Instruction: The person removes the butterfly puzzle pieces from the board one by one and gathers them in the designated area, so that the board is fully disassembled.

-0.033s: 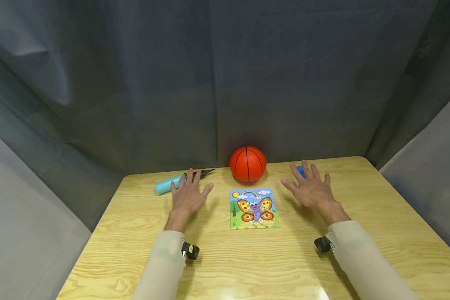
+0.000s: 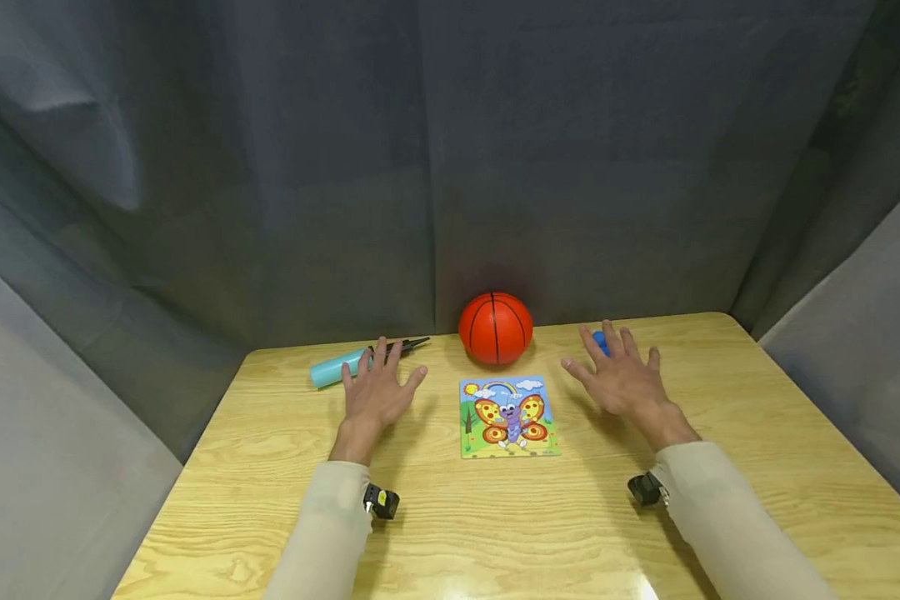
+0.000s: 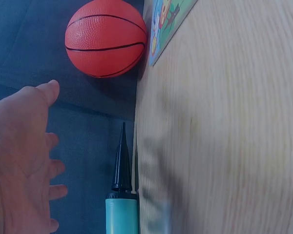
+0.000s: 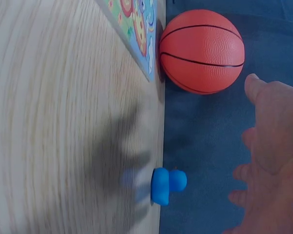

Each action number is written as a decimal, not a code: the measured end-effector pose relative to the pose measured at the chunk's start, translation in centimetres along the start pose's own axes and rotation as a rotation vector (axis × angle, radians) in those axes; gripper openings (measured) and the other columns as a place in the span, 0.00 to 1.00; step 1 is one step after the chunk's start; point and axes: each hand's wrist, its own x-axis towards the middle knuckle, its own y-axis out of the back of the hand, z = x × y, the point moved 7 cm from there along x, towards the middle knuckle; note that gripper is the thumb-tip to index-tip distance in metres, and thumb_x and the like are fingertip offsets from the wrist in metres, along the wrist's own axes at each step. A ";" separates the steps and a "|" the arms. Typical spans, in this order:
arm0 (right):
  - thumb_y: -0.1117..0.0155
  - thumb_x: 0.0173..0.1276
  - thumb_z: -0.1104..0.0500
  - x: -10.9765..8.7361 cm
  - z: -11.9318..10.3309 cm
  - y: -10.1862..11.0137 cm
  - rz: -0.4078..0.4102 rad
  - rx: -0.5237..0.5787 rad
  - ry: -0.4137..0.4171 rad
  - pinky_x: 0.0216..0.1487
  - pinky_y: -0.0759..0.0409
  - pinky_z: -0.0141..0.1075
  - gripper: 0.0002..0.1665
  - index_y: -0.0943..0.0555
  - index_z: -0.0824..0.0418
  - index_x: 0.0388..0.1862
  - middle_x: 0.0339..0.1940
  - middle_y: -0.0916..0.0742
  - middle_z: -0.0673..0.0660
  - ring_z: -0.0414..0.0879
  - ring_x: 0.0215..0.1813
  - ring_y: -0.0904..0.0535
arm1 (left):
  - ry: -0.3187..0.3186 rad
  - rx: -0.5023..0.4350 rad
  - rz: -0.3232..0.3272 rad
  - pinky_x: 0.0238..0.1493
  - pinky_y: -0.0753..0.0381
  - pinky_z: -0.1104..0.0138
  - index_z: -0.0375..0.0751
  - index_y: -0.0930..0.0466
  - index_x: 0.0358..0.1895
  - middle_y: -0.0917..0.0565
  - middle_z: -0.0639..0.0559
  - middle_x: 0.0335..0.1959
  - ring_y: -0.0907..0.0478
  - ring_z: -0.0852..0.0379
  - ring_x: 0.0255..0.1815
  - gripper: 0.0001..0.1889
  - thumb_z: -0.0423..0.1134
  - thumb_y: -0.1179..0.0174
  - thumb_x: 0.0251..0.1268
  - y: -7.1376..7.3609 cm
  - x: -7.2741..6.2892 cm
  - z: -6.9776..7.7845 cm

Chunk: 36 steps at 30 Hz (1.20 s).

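Observation:
My left hand (image 2: 377,398) hovers over the table with fingers spread, holding nothing. Its fingertips overlap a teal hand pump (image 2: 335,372) with a black tapered nozzle (image 3: 122,168) lying near the back edge. On the other side, my right hand (image 2: 624,379) is also spread in the air and bare. Past its fingers sits a small blue toy duck (image 4: 162,186), mostly hidden by the hand in the head view. Between the hands, a square butterfly picture puzzle (image 2: 510,417) lies flat, and behind it stands a red-orange toy basketball (image 2: 495,329) with black lines.
The light wooden table (image 2: 435,525) ends at a dark grey curtain (image 2: 330,183) just behind the ball and pump. Pale panels (image 2: 52,433) stand at both sides. A small black camera (image 2: 381,502) is strapped at each wrist.

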 end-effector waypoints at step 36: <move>0.57 0.72 0.32 -1.6 -5.5 -4.7 -0.074 0.097 0.165 0.69 0.52 0.69 0.44 0.52 0.48 0.80 0.81 0.51 0.62 0.67 0.78 0.54 | -0.114 -0.169 -0.146 0.71 0.51 0.43 0.51 0.44 0.75 0.42 0.51 0.77 0.44 0.45 0.74 0.36 0.64 0.54 0.69 -6.2 -2.3 3.8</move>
